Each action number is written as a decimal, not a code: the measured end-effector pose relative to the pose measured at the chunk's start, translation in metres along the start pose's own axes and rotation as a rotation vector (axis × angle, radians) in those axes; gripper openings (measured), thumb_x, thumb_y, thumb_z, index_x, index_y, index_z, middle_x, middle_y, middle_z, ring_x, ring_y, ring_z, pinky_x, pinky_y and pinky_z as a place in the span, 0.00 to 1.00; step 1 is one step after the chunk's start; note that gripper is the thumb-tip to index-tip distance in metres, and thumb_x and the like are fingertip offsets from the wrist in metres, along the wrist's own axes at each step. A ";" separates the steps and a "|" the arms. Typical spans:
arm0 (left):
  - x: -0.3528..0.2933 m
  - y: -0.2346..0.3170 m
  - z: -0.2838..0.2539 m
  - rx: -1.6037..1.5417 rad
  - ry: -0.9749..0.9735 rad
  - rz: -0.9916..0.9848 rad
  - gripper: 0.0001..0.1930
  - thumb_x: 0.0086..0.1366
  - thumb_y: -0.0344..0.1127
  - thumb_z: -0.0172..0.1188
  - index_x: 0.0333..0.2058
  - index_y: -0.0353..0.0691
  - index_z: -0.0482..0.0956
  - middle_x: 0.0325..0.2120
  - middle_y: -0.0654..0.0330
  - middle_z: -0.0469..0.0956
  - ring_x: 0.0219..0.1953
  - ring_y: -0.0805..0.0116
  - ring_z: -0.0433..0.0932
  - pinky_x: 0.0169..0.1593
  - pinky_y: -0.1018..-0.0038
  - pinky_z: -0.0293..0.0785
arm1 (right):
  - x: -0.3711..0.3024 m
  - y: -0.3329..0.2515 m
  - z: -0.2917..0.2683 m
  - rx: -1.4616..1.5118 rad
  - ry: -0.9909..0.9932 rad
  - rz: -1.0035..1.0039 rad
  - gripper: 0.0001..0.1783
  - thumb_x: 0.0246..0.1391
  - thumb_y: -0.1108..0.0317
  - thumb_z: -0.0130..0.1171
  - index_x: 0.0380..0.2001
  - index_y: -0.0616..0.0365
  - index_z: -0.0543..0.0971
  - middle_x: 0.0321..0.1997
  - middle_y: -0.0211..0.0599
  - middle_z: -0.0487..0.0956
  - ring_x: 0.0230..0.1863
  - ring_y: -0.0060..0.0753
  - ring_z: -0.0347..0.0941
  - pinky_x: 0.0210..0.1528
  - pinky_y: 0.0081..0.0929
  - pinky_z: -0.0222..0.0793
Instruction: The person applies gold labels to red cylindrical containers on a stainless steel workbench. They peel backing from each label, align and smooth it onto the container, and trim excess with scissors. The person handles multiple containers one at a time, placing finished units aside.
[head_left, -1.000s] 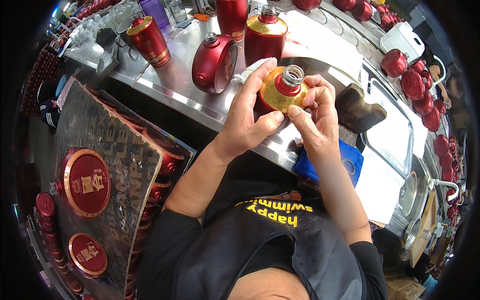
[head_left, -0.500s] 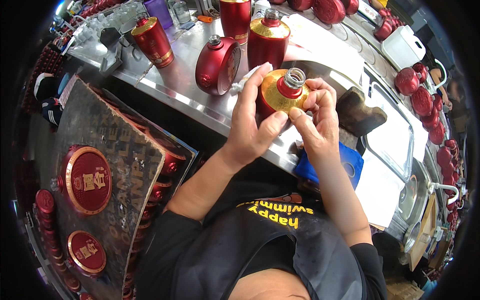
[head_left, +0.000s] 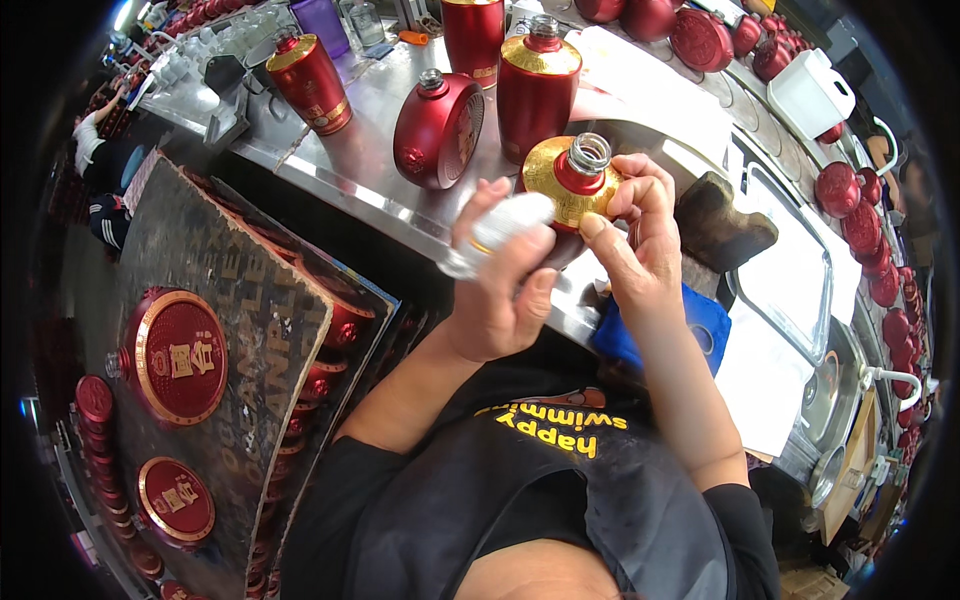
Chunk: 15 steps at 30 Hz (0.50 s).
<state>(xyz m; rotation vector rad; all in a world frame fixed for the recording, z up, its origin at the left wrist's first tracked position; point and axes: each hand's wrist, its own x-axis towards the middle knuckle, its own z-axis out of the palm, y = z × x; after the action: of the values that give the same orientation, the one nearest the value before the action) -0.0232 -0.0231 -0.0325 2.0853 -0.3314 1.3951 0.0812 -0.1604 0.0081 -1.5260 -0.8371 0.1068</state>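
Observation:
My right hand (head_left: 645, 240) is closed around a red bottle (head_left: 552, 182) with a gold shoulder and an open clear glass neck, its fingers and thumb on the bottle's right side. The bottle's lower part is hidden. Just left of it, my left hand (head_left: 497, 310) grips a crumpled white cloth (head_left: 512, 222), blurred by motion, near the gold shoulder. Behind the held bottle stands another red bottle with a gold top (head_left: 540, 85). A round flat red bottle (head_left: 437, 130) is upright to its left on the metal table (head_left: 385, 215).
More red bottles (head_left: 310, 85) stand farther back and left. At the right are a dark worn block (head_left: 722, 228), a blue cloth-like item (head_left: 668, 335), a shallow clear tray (head_left: 785, 265) and a white jug (head_left: 812, 92). A dark cardboard sheet (head_left: 240, 290) bearing round red bottles fills the left.
My left hand has left the bottle's left side, moved down toward me and now holds the white cloth that lay behind it. My right hand still holds the bottle in nearly the same place.

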 end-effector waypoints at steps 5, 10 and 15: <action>-0.007 -0.003 0.001 0.118 -0.132 0.044 0.20 0.64 0.28 0.61 0.54 0.49 0.73 0.62 0.34 0.58 0.64 0.39 0.63 0.66 0.47 0.63 | 0.001 0.003 -0.007 0.121 -0.088 0.034 0.12 0.57 0.66 0.63 0.39 0.56 0.72 0.65 0.50 0.65 0.64 0.40 0.63 0.63 0.37 0.62; -0.004 -0.002 0.005 0.287 -0.166 0.128 0.20 0.61 0.31 0.65 0.52 0.52 0.73 0.61 0.36 0.59 0.63 0.38 0.65 0.61 0.47 0.70 | 0.001 0.004 -0.011 0.103 -0.134 0.013 0.09 0.57 0.69 0.57 0.41 0.55 0.72 0.70 0.49 0.65 0.66 0.42 0.63 0.67 0.39 0.59; 0.001 -0.006 -0.007 0.168 -0.198 0.087 0.21 0.59 0.28 0.64 0.51 0.48 0.72 0.60 0.39 0.63 0.64 0.40 0.65 0.63 0.52 0.70 | 0.002 0.004 -0.013 0.173 -0.119 0.075 0.11 0.57 0.70 0.56 0.43 0.56 0.71 0.69 0.48 0.66 0.64 0.41 0.66 0.64 0.38 0.63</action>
<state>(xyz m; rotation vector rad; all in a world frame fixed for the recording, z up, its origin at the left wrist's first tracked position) -0.0253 -0.0143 -0.0319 2.3806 -0.4024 1.3066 0.0914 -0.1700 0.0077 -1.3979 -0.8426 0.3196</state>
